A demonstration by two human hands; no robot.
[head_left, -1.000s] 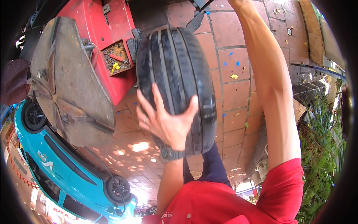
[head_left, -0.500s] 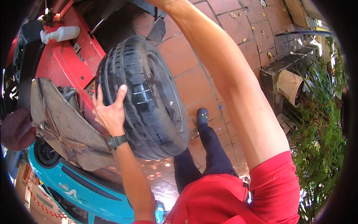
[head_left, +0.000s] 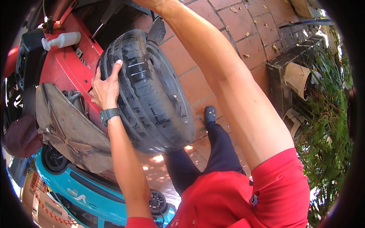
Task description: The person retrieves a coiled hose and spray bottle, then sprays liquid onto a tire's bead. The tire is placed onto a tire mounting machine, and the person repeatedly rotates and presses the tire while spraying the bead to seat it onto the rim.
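Note:
A black car tyre (head_left: 140, 102) with a dark wheel rim (head_left: 167, 79) inside it stands tilted against the side of a red machine (head_left: 66, 62). My left hand (head_left: 106, 85), with a dark watch at the wrist, grips the tread, its thumb spread over the top and its fingers on the machine side. Wet, shiny patches show on the tread beside the thumb. My right arm reaches far up past the tyre; only the base of my right hand (head_left: 152, 3) shows at the upper edge, its fingers out of the picture. A dark flat paddle (head_left: 156, 30) stands close to the tyre's upper end.
A white spray bottle (head_left: 62, 40) lies on the red machine. Left of the tyre is a worn grey turntable (head_left: 72, 129). Farther off stands a turquoise car (head_left: 91, 193). Plant pots (head_left: 296, 79) and a low dark ledge (head_left: 279, 76) border the tiled floor (head_left: 243, 22) at right.
My left hand has moved up and slightly left. The wet tread patches have shifted upward with it, so the tyre has turned. My right hand has slid farther out at the upper edge.

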